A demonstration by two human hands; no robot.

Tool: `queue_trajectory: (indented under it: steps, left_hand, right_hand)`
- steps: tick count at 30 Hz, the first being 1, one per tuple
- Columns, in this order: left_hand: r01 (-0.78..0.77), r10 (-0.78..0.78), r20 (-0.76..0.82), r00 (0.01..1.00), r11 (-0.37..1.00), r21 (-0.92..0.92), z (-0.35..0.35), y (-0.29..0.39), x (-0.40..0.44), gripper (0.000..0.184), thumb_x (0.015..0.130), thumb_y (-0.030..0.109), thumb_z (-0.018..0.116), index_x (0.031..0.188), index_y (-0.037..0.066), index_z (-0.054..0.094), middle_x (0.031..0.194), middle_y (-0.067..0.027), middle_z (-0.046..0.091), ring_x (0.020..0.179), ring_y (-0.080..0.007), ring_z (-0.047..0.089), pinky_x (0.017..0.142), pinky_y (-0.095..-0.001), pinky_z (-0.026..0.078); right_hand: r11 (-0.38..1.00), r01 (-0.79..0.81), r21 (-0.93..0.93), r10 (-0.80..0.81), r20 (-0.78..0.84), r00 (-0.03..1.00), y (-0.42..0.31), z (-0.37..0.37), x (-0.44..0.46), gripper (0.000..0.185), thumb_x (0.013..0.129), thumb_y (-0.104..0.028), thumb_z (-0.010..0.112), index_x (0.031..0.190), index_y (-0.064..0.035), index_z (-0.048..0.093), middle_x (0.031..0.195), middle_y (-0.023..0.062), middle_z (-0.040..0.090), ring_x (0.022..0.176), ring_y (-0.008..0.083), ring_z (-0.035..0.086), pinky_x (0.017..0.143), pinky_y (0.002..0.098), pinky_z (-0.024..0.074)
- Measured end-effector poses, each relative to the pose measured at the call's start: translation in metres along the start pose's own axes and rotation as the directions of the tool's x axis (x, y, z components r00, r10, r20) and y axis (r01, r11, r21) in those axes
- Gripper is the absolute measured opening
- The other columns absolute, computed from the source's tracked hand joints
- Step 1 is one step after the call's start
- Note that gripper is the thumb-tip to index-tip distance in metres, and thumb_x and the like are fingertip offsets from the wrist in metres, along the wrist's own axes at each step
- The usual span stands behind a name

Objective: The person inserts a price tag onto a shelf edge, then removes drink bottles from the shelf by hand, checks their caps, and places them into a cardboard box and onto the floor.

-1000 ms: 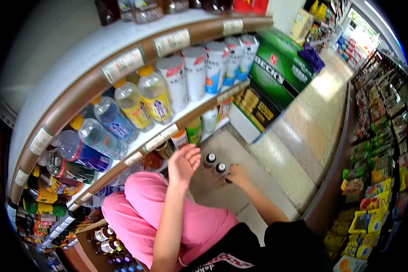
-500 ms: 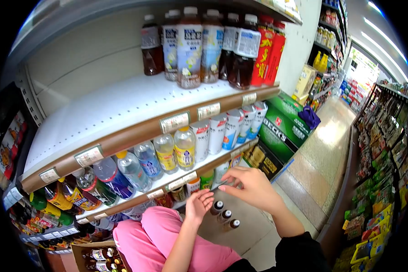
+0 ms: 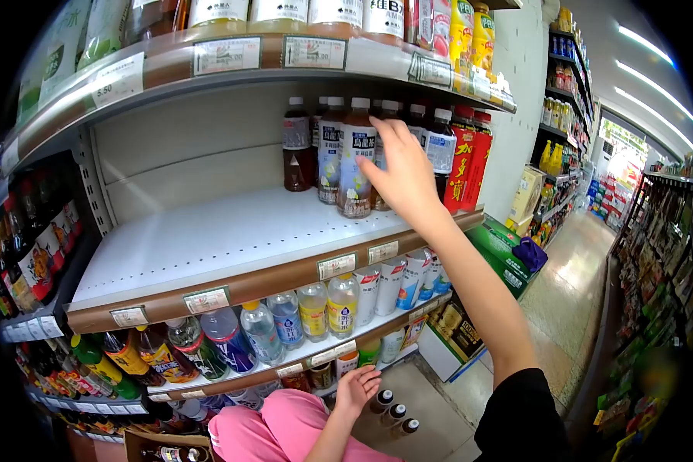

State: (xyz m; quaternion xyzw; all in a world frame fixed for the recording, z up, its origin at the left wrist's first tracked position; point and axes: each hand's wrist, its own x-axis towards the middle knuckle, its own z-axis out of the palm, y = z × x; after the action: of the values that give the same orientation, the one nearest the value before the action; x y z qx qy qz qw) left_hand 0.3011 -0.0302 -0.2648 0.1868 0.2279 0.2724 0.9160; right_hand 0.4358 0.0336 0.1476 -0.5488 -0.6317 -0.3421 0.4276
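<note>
My right hand (image 3: pixel 403 165) is raised to the middle shelf, its fingers apart around the upper part of an oolong tea bottle (image 3: pixel 356 165); whether they touch it cannot be made out. Similar bottles stand beside and behind that one, with a dark bottle (image 3: pixel 297 146) to the left and red bottles (image 3: pixel 467 162) to the right. Low down, my left hand (image 3: pixel 356 387) is held palm up with curled, parted fingers and nothing in it. Close to it, several dark bottles with white caps (image 3: pixel 393 414) stand upright on the floor.
A lower shelf (image 3: pixel 316 348) holds water and soda bottles and white cups. Green beer boxes (image 3: pixel 500 254) stand at the shelf's right end. An open carton (image 3: pixel 142 446) with bottles sits at the bottom left. Racks of packets (image 3: pixel 631 346) line the aisle's right side.
The view has tilted up. My right hand has risen from near the floor bottles to the oolong tea bottles on the shelf. My left hand remains low with its palm up.
</note>
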Motion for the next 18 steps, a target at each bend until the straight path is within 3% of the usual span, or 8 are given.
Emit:
queue_trajectory:
  steps: [3, 9, 18]
  left_hand:
    - [-0.001, 0.001, 0.007, 1.0, 1.0, -0.002, -0.001, -0.001, 0.001, 0.041, 0.09, 0.031, 0.051, 0.118, 0.002, 0.059, 0.111, -0.013, 0.068, 0.094, -0.0241, 0.065, 0.086, -0.0353, 0.049]
    - [-0.005, 0.004, 0.007, 1.0, 1.0, 0.012, -0.004, -0.001, 0.005, 0.043, 0.09, 0.031, 0.05, 0.118, 0.0, 0.058, 0.111, -0.0139, 0.067, 0.095, -0.0248, 0.064, 0.087, -0.0366, 0.049]
    - [-0.029, 0.03, -0.025, 0.999, 0.999, 0.027, 0.004, 0.001, -0.002, 0.046, 0.087, 0.033, 0.052, 0.117, -0.001, 0.059, 0.111, -0.0148, 0.066, 0.094, -0.0259, 0.064, 0.087, -0.038, 0.049]
  right_hand:
    - [0.992, -0.08, -0.103, 0.08, 0.001, 0.997, 0.006, 0.025, 0.03, 0.061, 0.078, -0.026, 0.07, 0.133, -0.006, 0.051, 0.128, 0.0148, 0.053, 0.113, 0.0378, 0.054, 0.092, 0.0461, 0.0488]
    - [0.979, -0.151, -0.136, 0.156, 0.028, 0.987, 0.009, 0.046, 0.061, 0.064, 0.077, -0.025, 0.071, 0.135, -0.0081, 0.049, 0.129, 0.0168, 0.053, 0.114, 0.0433, 0.051, 0.091, 0.0476, 0.0496]
    - [0.98, -0.027, -0.199, 0.002, -0.126, 0.992, 0.009, 0.052, 0.059, 0.048, 0.075, -0.022, 0.074, 0.113, -0.0003, 0.055, 0.109, 0.019, 0.058, 0.103, 0.0408, 0.053, 0.083, 0.0486, 0.0495]
